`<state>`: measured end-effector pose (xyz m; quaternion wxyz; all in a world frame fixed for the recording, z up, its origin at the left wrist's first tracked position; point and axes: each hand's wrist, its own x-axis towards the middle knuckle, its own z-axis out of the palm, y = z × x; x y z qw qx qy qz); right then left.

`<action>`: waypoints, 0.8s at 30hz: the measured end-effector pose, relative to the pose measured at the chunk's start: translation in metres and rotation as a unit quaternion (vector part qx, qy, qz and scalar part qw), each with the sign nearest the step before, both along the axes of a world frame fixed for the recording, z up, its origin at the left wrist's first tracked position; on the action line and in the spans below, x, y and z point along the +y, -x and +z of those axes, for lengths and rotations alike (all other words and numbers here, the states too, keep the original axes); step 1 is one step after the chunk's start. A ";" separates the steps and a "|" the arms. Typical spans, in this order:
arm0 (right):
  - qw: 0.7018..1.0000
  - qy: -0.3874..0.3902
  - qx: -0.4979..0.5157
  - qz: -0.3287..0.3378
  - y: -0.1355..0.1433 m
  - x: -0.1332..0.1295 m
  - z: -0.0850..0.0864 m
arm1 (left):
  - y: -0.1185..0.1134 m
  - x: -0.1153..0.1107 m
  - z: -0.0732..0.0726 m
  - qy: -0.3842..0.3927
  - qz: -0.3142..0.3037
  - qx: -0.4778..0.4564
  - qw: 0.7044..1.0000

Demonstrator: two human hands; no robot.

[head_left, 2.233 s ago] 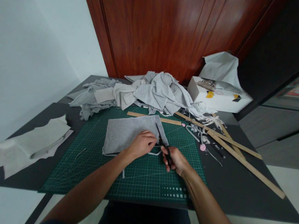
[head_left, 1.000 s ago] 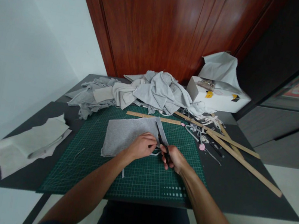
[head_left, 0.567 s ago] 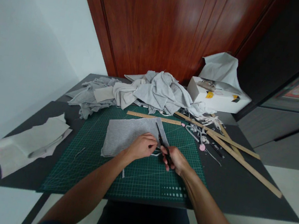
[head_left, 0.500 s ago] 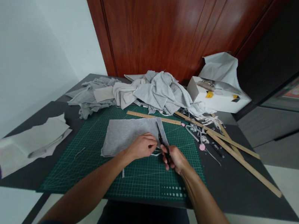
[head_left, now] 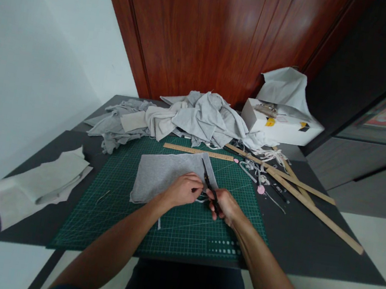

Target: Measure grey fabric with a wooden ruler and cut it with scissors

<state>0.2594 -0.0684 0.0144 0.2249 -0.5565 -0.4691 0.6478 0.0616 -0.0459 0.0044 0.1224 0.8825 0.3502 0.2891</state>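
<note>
A flat rectangle of grey fabric lies on the green cutting mat. My right hand is closed round the handles of black scissors. Their blades point away from me, along the fabric's right edge strip. My left hand rests on the fabric's lower right part, its fingers curled and pinching the cloth near the blades. Between my hands a narrow pale strip shows at the fabric's edge. Below the fabric, another short strip lies on the mat.
Behind the mat lie a wooden ruler and a heap of grey cloth. Long wooden sticks and scraps are at right, near a white box. Folded pale fabric lies at left.
The scissors and my right hand have shifted very slightly, the blade tips a little toward me. My left hand stays almost where it was on the fabric.
</note>
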 end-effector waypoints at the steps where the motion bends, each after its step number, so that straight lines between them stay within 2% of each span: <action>1: 1.000 0.003 0.007 0.000 -0.001 0.000 0.001 | 0.000 0.000 0.000 0.002 -0.001 0.002 1.000; 17: 0.998 0.031 0.048 0.014 -0.007 -0.008 0.001 | -0.001 -0.001 0.004 0.006 0.001 0.009 1.000; 24: 0.998 0.036 0.048 0.000 0.001 0.007 0.007 | 0.000 -0.001 0.000 0.011 -0.010 -0.006 1.000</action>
